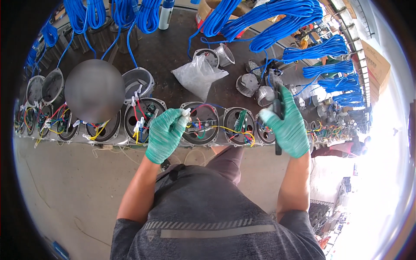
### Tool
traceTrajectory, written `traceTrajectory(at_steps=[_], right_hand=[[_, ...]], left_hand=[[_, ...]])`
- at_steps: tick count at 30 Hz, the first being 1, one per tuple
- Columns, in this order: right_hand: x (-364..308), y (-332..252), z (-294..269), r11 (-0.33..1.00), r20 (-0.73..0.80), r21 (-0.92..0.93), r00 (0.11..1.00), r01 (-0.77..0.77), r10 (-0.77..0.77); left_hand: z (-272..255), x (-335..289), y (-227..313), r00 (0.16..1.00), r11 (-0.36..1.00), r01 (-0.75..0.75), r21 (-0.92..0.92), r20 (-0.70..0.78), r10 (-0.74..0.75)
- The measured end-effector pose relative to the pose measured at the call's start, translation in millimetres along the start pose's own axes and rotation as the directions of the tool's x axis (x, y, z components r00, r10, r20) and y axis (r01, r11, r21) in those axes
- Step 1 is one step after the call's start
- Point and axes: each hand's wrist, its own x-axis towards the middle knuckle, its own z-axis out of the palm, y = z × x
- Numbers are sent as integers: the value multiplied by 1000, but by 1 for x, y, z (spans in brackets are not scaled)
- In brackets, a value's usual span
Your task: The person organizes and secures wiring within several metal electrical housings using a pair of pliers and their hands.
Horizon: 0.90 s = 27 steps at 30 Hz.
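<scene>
My left hand [166, 135], in a green knitted glove, pinches a small white wire connector [186, 112] between thumb and fingertips. It is above the left rim of a round grey housing [199, 138] with a circuit board and red, yellow and blue wires inside. My right hand [289, 125], gloved alike and slightly blurred, is closed around a long black tool [278, 104] held upright; its exact kind I cannot make out. Between the hands stands another round housing [239, 134] with a green board [241, 120] tilted up. To the left, a similar housing [144, 119] has white connectors on its wires.
More wired housings line the table's near edge on both sides. Coils of blue cable [271, 21] lie along the back and right. A clear plastic bag [199, 77] sits mid-table, near loose metal parts [248, 84]. A spray can [166, 16] stands behind.
</scene>
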Motion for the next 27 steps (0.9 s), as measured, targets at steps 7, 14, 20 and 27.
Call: traceTrajectory(at_steps=[7, 14, 20, 27], right_hand=[[7, 89, 10, 859, 82, -500, 982, -107, 170], [14, 82, 29, 694, 23, -699, 963, -176, 268], [2, 78, 37, 700, 28, -698, 970, -152, 240], [-11, 73, 29, 752, -42, -636, 981, -171, 188]], left_hand=[[3, 1, 2, 1000, 999, 12, -29, -15, -13], [-5, 1, 1, 989, 988, 115, 107, 77, -124], [-2, 3, 9, 990, 989, 140, -51, 23, -139], [-3, 3, 2, 989, 988, 144, -52, 48, -141]])
